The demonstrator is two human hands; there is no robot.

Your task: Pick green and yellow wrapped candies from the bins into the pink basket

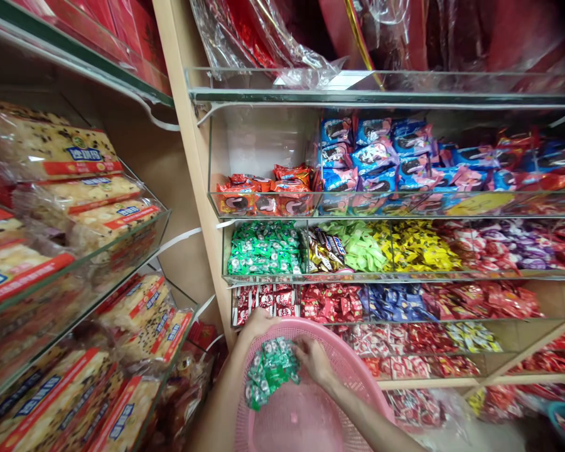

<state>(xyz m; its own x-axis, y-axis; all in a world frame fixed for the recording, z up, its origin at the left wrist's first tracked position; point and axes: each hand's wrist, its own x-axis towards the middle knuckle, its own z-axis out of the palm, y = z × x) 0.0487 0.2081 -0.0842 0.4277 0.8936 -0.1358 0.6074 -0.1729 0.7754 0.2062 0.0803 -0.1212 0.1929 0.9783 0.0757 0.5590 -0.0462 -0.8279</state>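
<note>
A pink plastic basket [358,376] with perforated sides stands tilted before me, below the shelves. My left hand [262,320] is closed over its far left rim. Inside, green-wrapped candies [270,370] lie heaped against the left wall, while the pink bottom shows bare nearer to me. My right hand [314,361] reaches into the basket with its fingers curled against the right edge of the heap. Those fingertips are partly hidden among the green wrappers.
Ahead, glass-fronted shelves hold more green candies [266,248], yellow candies [419,248], blue snack packs [376,150] and red-wrapped sweets [329,304]. At left, angled shelves carry packaged rice crackers [70,150]. A wooden post [193,144] divides the two sides.
</note>
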